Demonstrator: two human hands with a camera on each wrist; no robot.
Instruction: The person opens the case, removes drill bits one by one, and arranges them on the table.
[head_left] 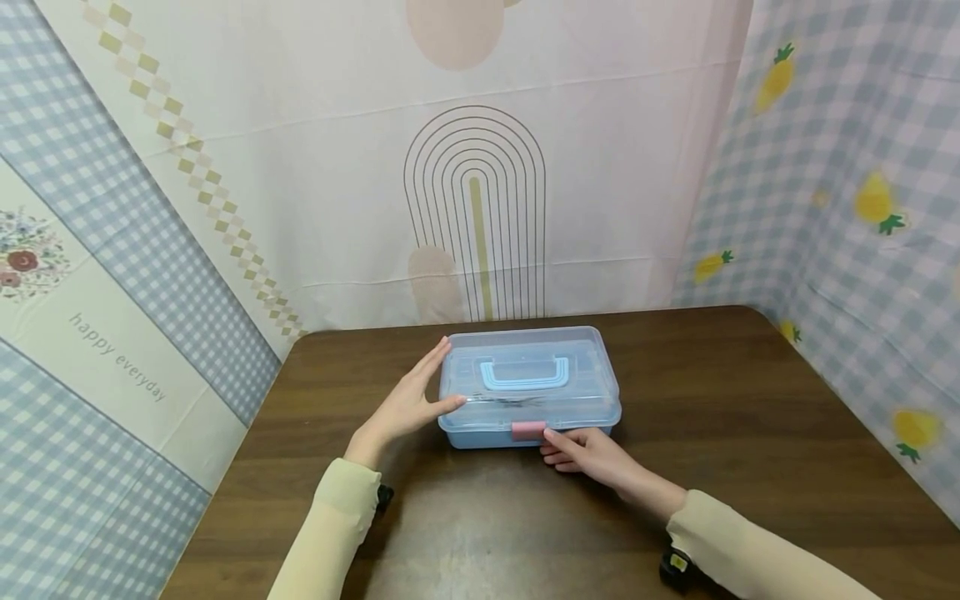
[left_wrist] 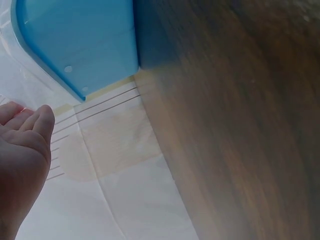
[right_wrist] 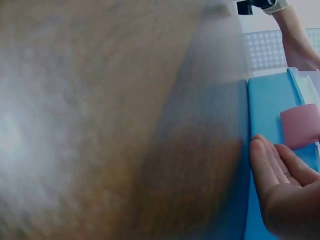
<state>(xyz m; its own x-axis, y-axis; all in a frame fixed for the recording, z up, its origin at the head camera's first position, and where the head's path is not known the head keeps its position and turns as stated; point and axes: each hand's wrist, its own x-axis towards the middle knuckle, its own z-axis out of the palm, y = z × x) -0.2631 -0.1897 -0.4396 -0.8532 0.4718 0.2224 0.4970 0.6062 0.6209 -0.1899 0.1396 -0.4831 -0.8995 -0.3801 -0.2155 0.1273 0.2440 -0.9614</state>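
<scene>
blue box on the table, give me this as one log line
blue box: on table, lid down | left hand: at box's left side | right hand: at pink latch | latch fastening: unclear

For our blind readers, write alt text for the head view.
A person's right grip is at the pink latch of a clear-lidded blue box on a brown table; the left grip lies along its left side.
</scene>
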